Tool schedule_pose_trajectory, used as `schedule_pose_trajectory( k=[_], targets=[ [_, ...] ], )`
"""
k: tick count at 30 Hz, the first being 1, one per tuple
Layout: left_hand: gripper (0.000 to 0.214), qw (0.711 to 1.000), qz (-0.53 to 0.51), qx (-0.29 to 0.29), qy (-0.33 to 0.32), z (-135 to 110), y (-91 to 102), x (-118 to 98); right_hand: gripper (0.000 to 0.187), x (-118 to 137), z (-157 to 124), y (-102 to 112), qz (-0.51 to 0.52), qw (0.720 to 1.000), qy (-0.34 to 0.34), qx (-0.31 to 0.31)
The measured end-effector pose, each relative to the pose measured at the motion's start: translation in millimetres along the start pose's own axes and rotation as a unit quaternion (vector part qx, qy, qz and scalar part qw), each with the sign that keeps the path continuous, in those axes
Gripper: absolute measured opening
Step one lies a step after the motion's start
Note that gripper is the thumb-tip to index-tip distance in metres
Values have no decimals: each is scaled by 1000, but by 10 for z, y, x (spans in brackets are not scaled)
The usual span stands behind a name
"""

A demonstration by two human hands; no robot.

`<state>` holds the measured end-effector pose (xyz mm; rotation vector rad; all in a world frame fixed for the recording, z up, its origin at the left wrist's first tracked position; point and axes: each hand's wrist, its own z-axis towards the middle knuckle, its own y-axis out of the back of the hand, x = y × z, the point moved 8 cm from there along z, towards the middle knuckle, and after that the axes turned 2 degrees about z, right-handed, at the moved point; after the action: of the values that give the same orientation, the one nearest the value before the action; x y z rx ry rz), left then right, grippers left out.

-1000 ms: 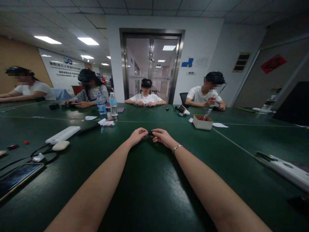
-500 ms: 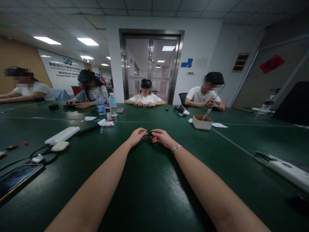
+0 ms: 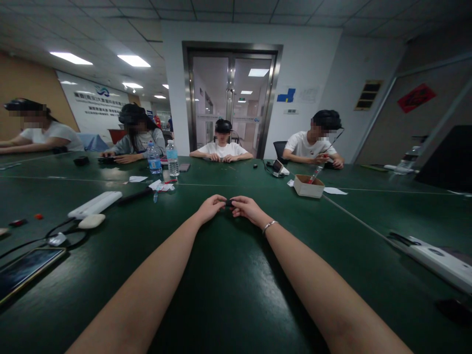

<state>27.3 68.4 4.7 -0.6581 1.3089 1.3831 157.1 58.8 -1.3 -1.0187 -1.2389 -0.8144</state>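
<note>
Both arms reach forward over the dark green table (image 3: 236,295). Between my fingertips is a small black object (image 3: 228,202), too small and too covered to name more exactly. Its right end is pinched by my right hand (image 3: 248,209), which is closed and wears a silver bracelet (image 3: 270,226) at the wrist. From the other side, the closed fingers of my left hand (image 3: 211,208) grip the left end. The hands are held close together, just above the table or resting on it; I cannot tell which.
Leftward lie a phone (image 3: 31,273), a cable, a white device (image 3: 96,205) and a pale rounded piece (image 3: 92,221). Two water bottles (image 3: 172,160) stand farther back. An open box (image 3: 309,187) sits ahead right, a white device (image 3: 438,260) at far right. Several people sit across the table.
My left fingers have closed in on the black object; the silvery end that showed beside them is now covered. My right hand has barely moved.
</note>
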Motion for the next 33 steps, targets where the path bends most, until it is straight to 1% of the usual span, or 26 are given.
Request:
schedule_pose_trajectory(
  k=[5, 8, 10, 12, 14, 16, 18, 20, 22, 24, 27, 30, 33],
  targets=[
    [32, 1000, 6, 1, 16, -15, -9, -10, 16, -7, 3, -4, -5, 1000, 0, 0],
    [26, 1000, 8, -8, 19, -16, 0, -22, 15, -18, 12, 2, -2, 1000, 0, -4],
    [28, 1000, -1, -4, 26, -15, -6, -14, 14, -22, 16, 2, 1, 1000, 0, -3],
    [31, 1000, -4, 1, 18, -13, -13, -26, 15, -21, 15, 0, 0, 1000, 1, 0],
    [27, 1000, -4, -8, 8, -15, 5, -46, 15, -18, 9, 1, -3, 1000, 0, 0],
    [26, 1000, -8, -20, 13, -21, 25, -46, 16, -15, 4, 1, -5, 1000, 1, 0],
    [28, 1000, -12, -15, 24, -29, 17, -39, 16, -15, 4, -1, -6, 1000, 1, 0],
    [30, 1000, -9, -7, 20, -35, 2, -54, 16, -19, 9, 0, -7, 1000, 1, -2],
    [26, 1000, -1, -17, 13, -42, 15, -72, 15, -21, 15, 0, -8, 1000, 1, -4],
    [27, 999, -2, -25, 21, -49, 26, -67, 15, -19, 16, -5, -8, 1000, 2, -2],
    [31, 1000, -2, -10, 28, -53, 5, -64, 15, -14, 7, -15, -10, 1000, 3, 3],
    [26, 1000, 5, -15, 24, -51, 19, -71, 15, -6, -2, -15, -13, 1000, 6, 4],
    [28, 1000, 0, -11, 27, -46, 12, -61, 15, -2, 1, -15, -13, 1000, 8, 4]
  ],
)
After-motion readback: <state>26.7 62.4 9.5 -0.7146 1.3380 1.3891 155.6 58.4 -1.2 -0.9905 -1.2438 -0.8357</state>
